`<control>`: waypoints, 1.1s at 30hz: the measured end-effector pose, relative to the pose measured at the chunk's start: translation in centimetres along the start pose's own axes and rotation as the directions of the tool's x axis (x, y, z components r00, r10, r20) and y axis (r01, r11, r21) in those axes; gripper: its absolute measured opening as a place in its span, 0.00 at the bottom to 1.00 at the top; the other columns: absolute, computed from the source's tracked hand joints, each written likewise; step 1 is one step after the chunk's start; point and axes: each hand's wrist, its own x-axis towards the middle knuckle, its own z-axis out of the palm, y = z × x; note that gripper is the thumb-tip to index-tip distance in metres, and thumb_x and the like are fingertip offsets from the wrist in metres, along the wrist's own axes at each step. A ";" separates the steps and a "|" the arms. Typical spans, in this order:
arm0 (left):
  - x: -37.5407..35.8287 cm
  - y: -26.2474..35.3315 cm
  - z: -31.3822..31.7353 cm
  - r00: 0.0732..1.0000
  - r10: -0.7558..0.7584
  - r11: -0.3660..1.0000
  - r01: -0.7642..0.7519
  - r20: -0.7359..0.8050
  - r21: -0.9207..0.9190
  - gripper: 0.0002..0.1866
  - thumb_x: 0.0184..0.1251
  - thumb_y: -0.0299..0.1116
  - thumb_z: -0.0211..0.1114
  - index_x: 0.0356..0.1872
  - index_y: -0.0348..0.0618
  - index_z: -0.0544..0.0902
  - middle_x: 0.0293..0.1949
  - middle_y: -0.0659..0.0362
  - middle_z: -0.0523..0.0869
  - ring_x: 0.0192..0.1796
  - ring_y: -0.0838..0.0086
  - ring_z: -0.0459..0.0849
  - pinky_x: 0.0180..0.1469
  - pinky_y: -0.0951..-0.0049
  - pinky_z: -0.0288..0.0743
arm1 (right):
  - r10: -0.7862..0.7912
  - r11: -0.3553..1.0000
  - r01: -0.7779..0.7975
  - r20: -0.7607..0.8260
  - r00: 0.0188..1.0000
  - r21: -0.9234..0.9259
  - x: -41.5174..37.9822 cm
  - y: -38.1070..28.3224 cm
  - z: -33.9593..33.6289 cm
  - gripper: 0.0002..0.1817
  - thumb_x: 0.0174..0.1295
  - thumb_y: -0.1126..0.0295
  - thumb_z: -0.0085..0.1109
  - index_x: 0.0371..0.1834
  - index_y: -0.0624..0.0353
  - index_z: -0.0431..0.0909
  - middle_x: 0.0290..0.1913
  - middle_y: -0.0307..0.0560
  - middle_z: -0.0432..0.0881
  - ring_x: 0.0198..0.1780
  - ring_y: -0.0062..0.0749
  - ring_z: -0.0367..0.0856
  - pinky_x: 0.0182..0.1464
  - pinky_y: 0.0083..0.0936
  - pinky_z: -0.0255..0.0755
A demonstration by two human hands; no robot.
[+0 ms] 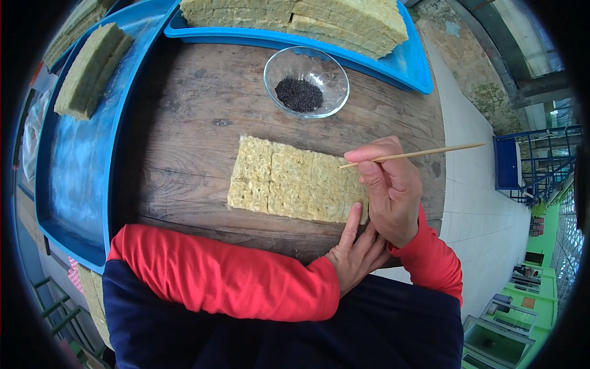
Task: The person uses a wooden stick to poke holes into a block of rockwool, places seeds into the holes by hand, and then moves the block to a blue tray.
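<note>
A yellowish fibrous slab (286, 180), scored into cubes, lies on the round wooden table (196, 111). My right hand (390, 187) pinches a thin wooden stick (418, 152), whose tip rests over the slab's right end. My left hand (355, 251), arm crossed in front of me in a red sleeve, touches the slab's near right corner with a fingertip. A clear glass bowl (306, 82) of small black seeds stands just beyond the slab.
A blue tray (405, 61) at the far edge carries stacked slabs (301, 18). Another blue tray (67, 160) on the left holds a slab (91, 69). To the right the floor drops away, with a blue railing (528, 166) and green buildings below.
</note>
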 end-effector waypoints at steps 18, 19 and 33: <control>0.0 0.0 0.1 1.000 0.001 1.000 -0.001 -0.004 0.004 0.30 0.64 0.51 0.51 0.69 0.63 0.66 0.67 0.59 0.68 0.70 0.58 0.64 0.66 0.23 0.48 | -0.068 0.996 0.066 -0.042 0.997 -0.064 0.5 -0.2 0.2 0.06 0.60 0.78 0.59 0.37 0.56 0.83 0.34 0.43 0.82 0.36 0.39 0.75 0.38 0.30 0.70; 0.0 0.1 0.2 1.000 -0.005 1.000 0.005 -0.009 0.006 0.30 0.64 0.51 0.51 0.69 0.63 0.66 0.68 0.59 0.68 0.70 0.57 0.63 0.66 0.23 0.48 | -0.081 0.994 0.079 -0.025 0.996 -0.072 0.5 -0.1 0.1 0.06 0.60 0.78 0.59 0.37 0.56 0.83 0.34 0.43 0.82 0.36 0.39 0.76 0.38 0.30 0.70; 0.0 0.0 0.2 1.000 0.009 1.000 -0.009 0.028 -0.017 0.32 0.64 0.52 0.51 0.71 0.63 0.64 0.70 0.58 0.65 0.73 0.56 0.59 0.66 0.25 0.50 | -0.098 0.990 0.096 -0.013 0.995 -0.105 0.6 -0.1 0.2 0.05 0.60 0.77 0.59 0.36 0.56 0.83 0.33 0.42 0.82 0.35 0.38 0.75 0.38 0.31 0.69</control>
